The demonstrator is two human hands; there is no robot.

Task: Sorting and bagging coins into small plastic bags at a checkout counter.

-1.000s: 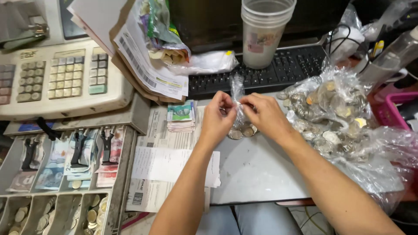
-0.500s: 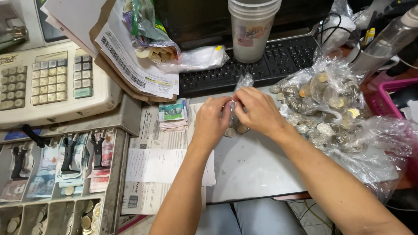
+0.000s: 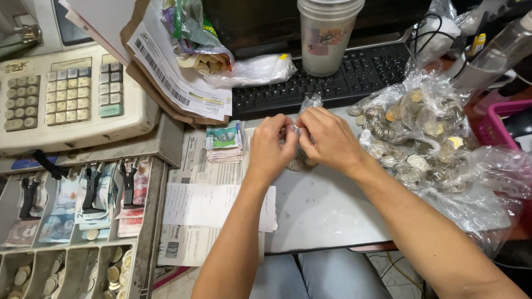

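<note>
Coin bag (image 3: 306, 111) small, clear, crumpled, pinched between left hand (image 3: 270, 145), right hand (image 3: 328, 138)

Keyboard (image 3: 354, 77), upper middle: we are seeing black.
Cash register (image 3: 66, 99), upper left: we are seeing beige, grey keys.
Small bag (image 3: 307, 111), centre: we are seeing clear plastic.
Basket (image 3: 493, 124), right edge: we are seeing pink.

Left hand (image 3: 270, 145) and right hand (image 3: 328, 139): meeting at frame centre, fingers curling inward and pinching together; bare forearms extending up from the lower edge.
</note>
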